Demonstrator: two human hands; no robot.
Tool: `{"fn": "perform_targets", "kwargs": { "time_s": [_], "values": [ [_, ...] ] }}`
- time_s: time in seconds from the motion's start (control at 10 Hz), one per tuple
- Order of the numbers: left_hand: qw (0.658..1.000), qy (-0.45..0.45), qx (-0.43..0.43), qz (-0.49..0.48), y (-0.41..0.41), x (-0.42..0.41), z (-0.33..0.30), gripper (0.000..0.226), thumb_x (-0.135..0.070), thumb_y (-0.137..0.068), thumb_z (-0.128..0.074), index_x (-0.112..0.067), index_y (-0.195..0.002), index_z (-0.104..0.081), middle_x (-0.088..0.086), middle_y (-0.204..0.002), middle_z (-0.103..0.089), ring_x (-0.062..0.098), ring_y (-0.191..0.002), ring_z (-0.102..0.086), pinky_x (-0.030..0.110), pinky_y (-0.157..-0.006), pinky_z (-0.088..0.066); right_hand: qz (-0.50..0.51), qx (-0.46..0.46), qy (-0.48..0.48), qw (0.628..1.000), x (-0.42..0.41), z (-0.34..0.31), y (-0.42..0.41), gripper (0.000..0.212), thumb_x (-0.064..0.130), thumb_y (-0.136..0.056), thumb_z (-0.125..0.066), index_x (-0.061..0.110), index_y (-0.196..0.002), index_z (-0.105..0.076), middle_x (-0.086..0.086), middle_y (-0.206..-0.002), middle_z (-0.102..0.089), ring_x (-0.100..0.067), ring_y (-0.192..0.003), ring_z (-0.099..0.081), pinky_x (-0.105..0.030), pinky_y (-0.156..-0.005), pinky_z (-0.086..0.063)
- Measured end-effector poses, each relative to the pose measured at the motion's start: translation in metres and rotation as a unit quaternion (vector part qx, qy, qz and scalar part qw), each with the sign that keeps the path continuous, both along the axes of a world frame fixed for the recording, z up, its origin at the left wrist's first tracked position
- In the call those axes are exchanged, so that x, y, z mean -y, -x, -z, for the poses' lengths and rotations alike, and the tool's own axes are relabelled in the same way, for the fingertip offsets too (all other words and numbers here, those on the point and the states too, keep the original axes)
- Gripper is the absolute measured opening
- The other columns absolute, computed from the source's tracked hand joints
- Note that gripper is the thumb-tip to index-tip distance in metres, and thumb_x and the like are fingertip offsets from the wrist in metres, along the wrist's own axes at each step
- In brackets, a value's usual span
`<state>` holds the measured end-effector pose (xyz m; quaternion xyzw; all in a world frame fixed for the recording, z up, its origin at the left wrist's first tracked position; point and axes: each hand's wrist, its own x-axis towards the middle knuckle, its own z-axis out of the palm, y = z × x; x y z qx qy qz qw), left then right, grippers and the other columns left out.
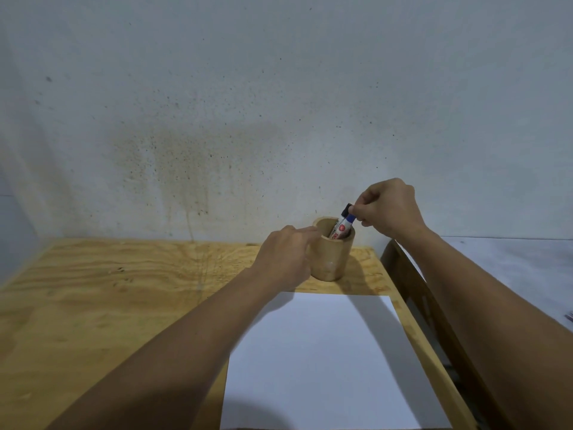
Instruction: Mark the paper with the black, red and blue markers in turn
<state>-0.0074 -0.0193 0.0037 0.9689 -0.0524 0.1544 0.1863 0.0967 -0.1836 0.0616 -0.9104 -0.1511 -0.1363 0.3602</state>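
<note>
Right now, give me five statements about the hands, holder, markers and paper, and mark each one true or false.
1. The left hand steadies the holder. True.
2. The right hand pinches marker tops above the holder. True.
3. The paper already carries red and blue marks. False: it is blank.
4. The markers lie flat on the table. False: they stand in the holder.
5. The paper lies nearer the person than the holder. True.
</note>
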Motion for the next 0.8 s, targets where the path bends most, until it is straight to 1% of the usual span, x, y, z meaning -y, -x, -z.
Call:
{"fn": "perform_targets", "kwargs": {
  "time_s": [0.1,0.2,0.3,0.4,0.5,0.6,0.7,0.8],
  "values": [
    [1.0,-0.001,-0.004,0.001,-0.001,-0.001,0.0,0.059,0.0,-0.079,-0.056,-0.021,-0.134,-0.048,-0.005,-0.145,-0.046,0.025,-0.116,-0.05,0.036,-0.092,-0.042,-0.006,-0.011,0.009,1.0,-0.002,0.005,0.002,0.008,0.01,-0.077,-0.079,0.006,-0.073,-0.075,-0.01,-0.07,-0.072,-0.023,-0.062,-0.072,-0.034,-0.059,-0.062],
    [1.0,-0.006,-0.003,0.002,0.001,0.0,0.0,0.057,-0.001,-0.08,-0.056,-0.021,-0.133,-0.049,-0.005,-0.142,-0.05,0.026,-0.112,-0.051,0.037,-0.089,-0.044,0.001,-0.018,-0.013,1.0,0.0,0.012,0.002,0.009,0.014,-0.078,-0.08,0.008,-0.074,-0.075,-0.009,-0.069,-0.073,-0.025,-0.062,-0.073,-0.038,-0.062,-0.063],
    [1.0,-0.01,-0.01,0.001,0.002,0.0,-0.003,0.05,-0.001,-0.079,-0.055,-0.018,-0.127,-0.052,-0.003,-0.135,-0.054,0.029,-0.11,-0.052,0.038,-0.087,-0.045,0.001,-0.024,-0.049,0.999,0.003,0.016,0.006,0.007,0.016,-0.081,-0.076,0.01,-0.076,-0.075,-0.006,-0.07,-0.073,-0.023,-0.062,-0.073,-0.042,-0.065,-0.063],
    [0.999,0.014,-0.034,0.016,0.002,-0.002,-0.003,0.055,0.0,-0.078,-0.055,-0.018,-0.13,-0.049,0.0,-0.142,-0.049,0.028,-0.121,-0.048,0.039,-0.095,-0.043,-0.008,-0.017,-0.064,0.998,0.006,0.023,0.009,0.005,0.017,-0.084,-0.072,0.017,-0.079,-0.072,0.001,-0.076,-0.071,-0.021,-0.073,-0.072,-0.044,-0.074,-0.062],
    [0.998,0.041,-0.046,0.024,0.008,-0.006,0.002,0.069,-0.003,-0.079,-0.056,-0.02,-0.142,-0.034,0.0,-0.155,-0.029,0.025,-0.135,-0.037,0.036,-0.104,-0.036,0.003,0.003,-0.081,0.997,0.011,0.029,0.015,0.005,0.018,-0.083,-0.071,0.02,-0.088,-0.069,0.006,-0.086,-0.067,-0.018,-0.083,-0.069,-0.044,-0.079,-0.06],
    [0.996,0.073,-0.042,-0.002,0.019,-0.018,0.012,0.068,-0.01,-0.084,-0.056,-0.019,-0.145,-0.029,-0.002,-0.158,-0.019,0.021,-0.14,-0.029,0.036,-0.111,-0.03,0.03,0.03,-0.077,0.996,0.018,0.038,0.032,0.012,0.019,-0.086,-0.069,0.013,-0.096,-0.067,0.003,-0.091,-0.066,-0.013,-0.076,-0.064,-0.032,-0.073,-0.055],
    [0.993,0.104,-0.03,-0.043,0.035,-0.037,0.02,0.06,-0.017,-0.087,-0.058,-0.017,-0.143,-0.036,0.0,-0.155,-0.029,0.02,-0.14,-0.03,0.037,-0.113,-0.028,-0.006,-0.011,-0.001,1.0,0.023,0.049,0.059,0.004,0.02,-0.086,-0.068,0.017,-0.085,-0.067,0.005,-0.083,-0.068,-0.013,-0.075,-0.065,-0.027,-0.068,-0.051],
    [0.989,0.117,-0.02,-0.083,0.058,-0.053,0.035,0.057,-0.031,-0.087,-0.062,-0.015,-0.138,-0.043,0.004,-0.15,-0.038,0.021,-0.136,-0.037,0.037,-0.111,-0.032,-0.055,-0.052,0.143,0.987,0.026,0.074,0.088,0.016,0.032,-0.089,-0.064,0.019,-0.098,-0.069,0.005,-0.094,-0.069,-0.018,-0.093,-0.065,-0.029,-0.078,-0.05]
  ]
}}
